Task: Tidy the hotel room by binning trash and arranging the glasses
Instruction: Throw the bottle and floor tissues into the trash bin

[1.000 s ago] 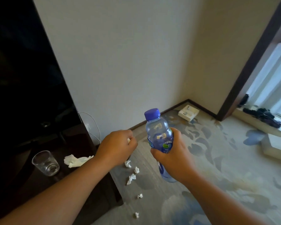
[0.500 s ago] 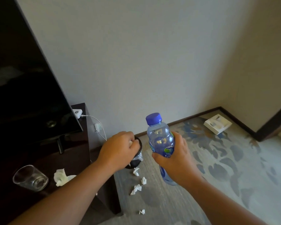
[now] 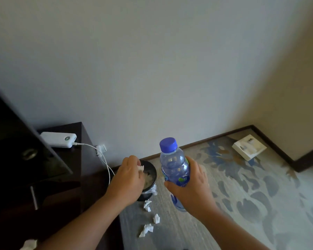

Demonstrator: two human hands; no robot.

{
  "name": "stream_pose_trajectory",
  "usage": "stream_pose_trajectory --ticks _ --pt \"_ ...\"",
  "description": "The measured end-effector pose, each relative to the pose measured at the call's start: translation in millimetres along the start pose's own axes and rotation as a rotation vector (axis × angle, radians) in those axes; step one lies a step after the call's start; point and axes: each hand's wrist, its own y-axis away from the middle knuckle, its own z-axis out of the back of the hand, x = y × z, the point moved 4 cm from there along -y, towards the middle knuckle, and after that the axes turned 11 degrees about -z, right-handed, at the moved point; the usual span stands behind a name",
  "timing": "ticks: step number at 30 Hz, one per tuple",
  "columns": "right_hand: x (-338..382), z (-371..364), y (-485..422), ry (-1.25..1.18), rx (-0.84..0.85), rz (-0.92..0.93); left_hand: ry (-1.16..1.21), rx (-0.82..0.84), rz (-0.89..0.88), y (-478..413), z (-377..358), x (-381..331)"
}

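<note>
grip, left hand (image 3: pixel 126 179): crumpled tissue (image 3: pixel 141 168) is pinched in curled fingers, directly over the bin (image 3: pixel 152 168).
grip, right hand (image 3: pixel 192 188): water bottle (image 3: pixel 173 166) is clasped round its middle, upright, capped, just right of the bin.
tissue scraps (image 3: pixel 147 205): three are scattered on the carpet (image 3: pixel 242 204) close to the bin, on its near side.

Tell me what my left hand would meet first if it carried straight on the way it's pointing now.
Probably the open black bin: the left hand, pinching a tissue wad, points down into its mouth, so it would meet the pale contents inside first. Depth is unclear.
</note>
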Motion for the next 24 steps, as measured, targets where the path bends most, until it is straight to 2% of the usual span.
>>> stream_pose_trajectory --ticks 4,9,15,20,24 --pt "-32 -49 -75 -0.025 0.076 0.000 0.003 0.018 0.136 -40 -54 54" --pt "-99 -122 -173 -0.057 0.302 -0.010 0.013 0.044 0.324 -84 -152 131" --pt "-159 -183 -253 0.025 0.431 0.008 -0.005 0.045 0.571 -117 -246 209" --pt "-195 -229 -289 0.060 0.535 0.019 0.011 0.018 0.676 -141 -287 266" --pt "-207 -264 -307 0.084 0.583 0.026 -0.010 0.045 0.673 -148 -300 295"
